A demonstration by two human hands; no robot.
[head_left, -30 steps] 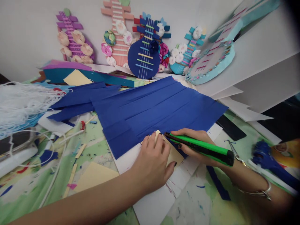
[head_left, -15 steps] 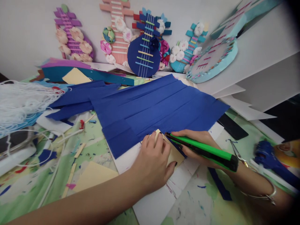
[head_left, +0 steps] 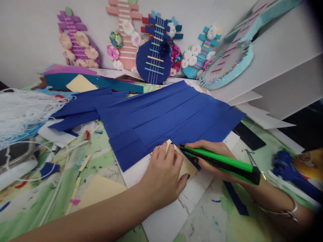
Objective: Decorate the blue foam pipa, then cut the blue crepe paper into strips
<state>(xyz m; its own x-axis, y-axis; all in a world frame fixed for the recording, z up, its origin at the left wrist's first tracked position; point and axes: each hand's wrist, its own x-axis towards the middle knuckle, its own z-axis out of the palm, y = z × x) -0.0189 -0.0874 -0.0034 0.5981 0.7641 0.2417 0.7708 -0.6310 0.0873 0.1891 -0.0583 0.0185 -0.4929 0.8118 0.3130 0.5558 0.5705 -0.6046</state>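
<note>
My left hand [head_left: 166,174] lies palm down with its fingers spread, pressing on a pale yellow card [head_left: 188,168]. The card rests over the lower edge of a large creased blue sheet [head_left: 161,114]. A green and black utility knife [head_left: 222,160] is gripped in my right hand [head_left: 214,151], its tip at the card's right edge, where a narrow strip of blue shows. The blade itself is too small to make out. White paper [head_left: 164,222] lies beneath the sheet and card.
Flower-trimmed instrument models, among them a round blue one [head_left: 153,64], lean on the back wall. White cords [head_left: 27,111] lie left. A black phone [head_left: 249,136], scissors [head_left: 252,159] and a blue glue gun [head_left: 285,168] are right.
The back end of the knife has swung slightly right, while its tip stays by the card's edge. The whole view has shifted slightly. My left hand keeps its place on the card.
</note>
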